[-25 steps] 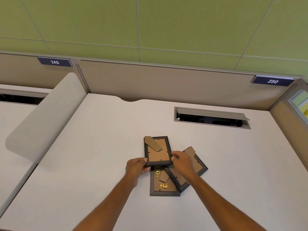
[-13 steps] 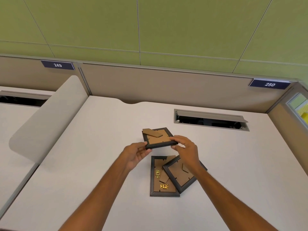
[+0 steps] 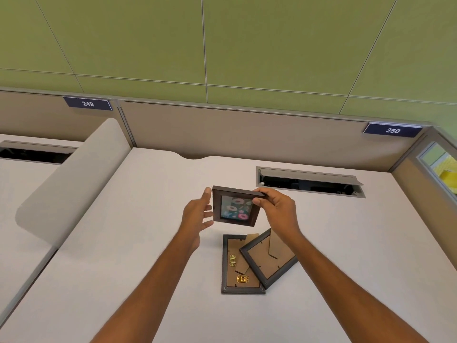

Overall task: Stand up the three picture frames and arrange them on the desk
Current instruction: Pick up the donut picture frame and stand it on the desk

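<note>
A small dark frame with a doughnut picture (image 3: 235, 207) is held in the air above the white desk (image 3: 123, 243), its picture side facing me. My right hand (image 3: 277, 209) pinches its top right corner. My left hand (image 3: 199, 215) touches its left edge with the fingers spread behind it. Two more dark frames lie face down on the desk below: one upright frame with gold hangers (image 3: 237, 271) and a tilted frame (image 3: 269, 258) overlapping its right side, both showing brown backs with cardboard stands.
A cable slot with a raised grey lid (image 3: 309, 180) is set into the desk behind the frames. A grey curved divider (image 3: 71, 179) borders the desk on the left, a beige partition (image 3: 247, 134) at the back, another partition on the right.
The top frame has been lifted further off the pile and turned over, so its picture side now faces me instead of its brown back. Both hands rose with it.
</note>
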Demonstrator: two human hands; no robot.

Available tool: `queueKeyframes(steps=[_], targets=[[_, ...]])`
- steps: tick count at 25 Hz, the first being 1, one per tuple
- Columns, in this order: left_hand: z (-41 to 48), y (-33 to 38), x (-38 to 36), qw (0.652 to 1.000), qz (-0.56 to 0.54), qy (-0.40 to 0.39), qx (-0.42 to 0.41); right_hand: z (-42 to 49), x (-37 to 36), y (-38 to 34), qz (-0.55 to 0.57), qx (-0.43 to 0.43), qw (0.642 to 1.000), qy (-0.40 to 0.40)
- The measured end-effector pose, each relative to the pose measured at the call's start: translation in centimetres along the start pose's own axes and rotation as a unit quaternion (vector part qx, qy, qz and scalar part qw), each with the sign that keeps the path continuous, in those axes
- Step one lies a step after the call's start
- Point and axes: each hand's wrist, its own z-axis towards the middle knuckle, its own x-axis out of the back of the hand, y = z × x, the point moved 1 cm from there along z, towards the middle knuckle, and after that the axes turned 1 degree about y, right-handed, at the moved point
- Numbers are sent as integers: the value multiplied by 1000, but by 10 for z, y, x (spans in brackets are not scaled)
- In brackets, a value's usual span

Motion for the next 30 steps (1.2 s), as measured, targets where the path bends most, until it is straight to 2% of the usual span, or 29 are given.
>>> queueKeyframes(steps=[2,4,10,15,18,26,30], targets=[[-1,-5,1,998,34,22,-48,2,4,-4,11,-15,1000,5],[-2,-9,3,995,71,-5,-70,5,8,-8,37,-39,998,15],[-15,-19,0,984,144,-75,-74,6,9,-10,83,-94,991,35],[-19,-30,-5,980,132,-134,-59,4,10,-10,89,-115,988,46],[-19,-33,-8,983,110,-142,-39,2,14,-8,83,-129,987,55],[-24,-32,-29,978,1,-211,-6,-2,24,-8,91,-146,982,83],[-28,-35,-48,975,-20,-221,6,-14,37,-2,111,-167,975,93]])
